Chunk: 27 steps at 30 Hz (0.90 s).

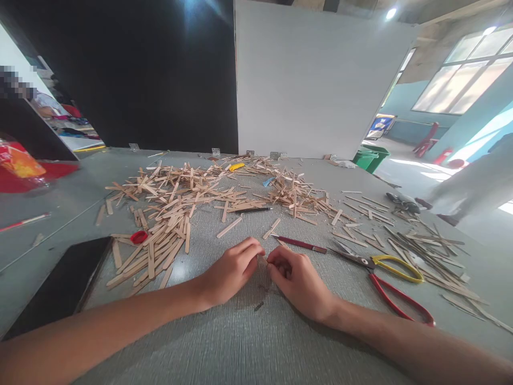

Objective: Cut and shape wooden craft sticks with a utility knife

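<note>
My left hand (232, 271) and right hand (302, 280) meet low at centre over the grey table (224, 342), each pinched closed on a small wooden piece (262, 258), on the near side of the loose sticks (172, 214). My grip covers most of the piece; the little that shows bridges the gap from hand to hand, its long axis apparently running left to right, though I cannot tell which end points where. Of the containers, a red-and-orange bottle (18, 160) occupies the far left and a green bin (371, 158) stands beyond the table's right side, the contents of both indiscernible.
</note>
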Motion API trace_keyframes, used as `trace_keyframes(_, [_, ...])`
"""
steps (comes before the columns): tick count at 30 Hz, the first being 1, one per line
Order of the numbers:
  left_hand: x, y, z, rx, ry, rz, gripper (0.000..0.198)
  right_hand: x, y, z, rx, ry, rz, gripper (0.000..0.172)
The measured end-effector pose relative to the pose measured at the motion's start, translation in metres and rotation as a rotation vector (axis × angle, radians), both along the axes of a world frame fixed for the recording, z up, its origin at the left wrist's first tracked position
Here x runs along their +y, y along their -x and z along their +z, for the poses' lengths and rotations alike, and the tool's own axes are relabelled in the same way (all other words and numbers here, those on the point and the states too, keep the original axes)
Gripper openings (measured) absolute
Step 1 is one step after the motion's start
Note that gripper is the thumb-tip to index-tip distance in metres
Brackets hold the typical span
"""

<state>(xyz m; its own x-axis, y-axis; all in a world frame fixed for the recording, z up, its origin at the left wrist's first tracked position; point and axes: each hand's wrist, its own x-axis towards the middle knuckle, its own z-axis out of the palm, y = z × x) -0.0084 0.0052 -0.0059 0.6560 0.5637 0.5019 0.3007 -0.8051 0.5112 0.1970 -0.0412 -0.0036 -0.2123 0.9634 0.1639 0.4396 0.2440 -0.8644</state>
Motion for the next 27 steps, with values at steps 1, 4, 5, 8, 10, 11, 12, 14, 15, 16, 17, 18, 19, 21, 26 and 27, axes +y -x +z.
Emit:
trace_keyframes(1, [0.0002, -0.0002, -0.0001, -0.004, 0.000, 0.000, 0.027, -0.0003, -0.0001, 0.0002, 0.003, 0.000, 0.000, 0.009])
trace_keyframes(4, [0.0003, -0.0012, 0.0003, -0.015, 0.003, -0.001, 0.027, -0.0007, -0.0004, 0.0001, 0.015, 0.002, 0.002, 0.009])
trace_keyframes(5, [0.0002, -0.0016, 0.0007, -0.018, 0.005, -0.001, 0.026, -0.0006, -0.0005, 0.0000, 0.019, 0.005, 0.004, 0.010])
trace_keyframes(8, [-0.0002, -0.0025, 0.0021, -0.027, 0.010, -0.001, 0.024, -0.0001, -0.0005, -0.0001, 0.026, 0.012, 0.005, 0.010])
trace_keyframes(10, [-0.0005, -0.0025, 0.0031, -0.027, 0.014, -0.001, 0.023, 0.0003, -0.0006, 0.0000, 0.028, 0.014, 0.001, 0.010])
trace_keyframes(11, [-0.0006, -0.0025, 0.0035, -0.025, 0.016, -0.001, 0.023, 0.0003, -0.0005, 0.0001, 0.028, 0.014, -0.001, 0.009])
trace_keyframes(12, [-0.0007, -0.0025, 0.0040, -0.022, 0.019, -0.003, 0.023, 0.0004, -0.0005, 0.0002, 0.028, 0.015, -0.001, 0.009])
trace_keyframes(14, [-0.0010, -0.0025, 0.0049, -0.016, 0.021, -0.005, 0.022, 0.0003, -0.0003, 0.0004, 0.028, 0.018, -0.001, 0.009])
trace_keyframes(15, [-0.0012, -0.0026, 0.0053, -0.014, 0.021, -0.005, 0.021, 0.0002, -0.0002, 0.0005, 0.028, 0.020, 0.000, 0.009])
trace_keyframes(16, [-0.0013, -0.0027, 0.0058, -0.013, 0.019, -0.003, 0.020, 0.0002, -0.0001, 0.0005, 0.029, 0.021, 0.000, 0.010])
trace_keyframes(17, [-0.0014, -0.0028, 0.0062, -0.011, 0.015, -0.001, 0.019, 0.0002, 0.0000, 0.0005, 0.030, 0.021, -0.001, 0.010])
trace_keyframes(18, [-0.0014, -0.0029, 0.0065, -0.009, 0.012, 0.001, 0.019, 0.0002, 0.0001, 0.0003, 0.030, 0.021, -0.002, 0.010])
trace_keyframes(19, [-0.0013, -0.0028, 0.0067, -0.006, 0.009, 0.003, 0.019, 0.0003, 0.0001, -0.0001, 0.031, 0.021, -0.004, 0.010])
trace_keyframes(21, [-0.0007, -0.0025, 0.0065, -0.001, 0.004, 0.009, 0.022, 0.0006, -0.0002, -0.0011, 0.030, 0.021, -0.008, 0.009])
trace_keyframes(26, [0.0004, -0.0019, 0.0043, -0.013, -0.006, 0.042, 0.025, 0.0011, -0.0015, -0.0024, 0.038, 0.017, -0.014, 0.008])
trace_keyframes(27, [0.0002, -0.0020, 0.0041, -0.018, -0.009, 0.050, 0.025, 0.0012, -0.0016, -0.0021, 0.042, 0.019, -0.012, 0.009])
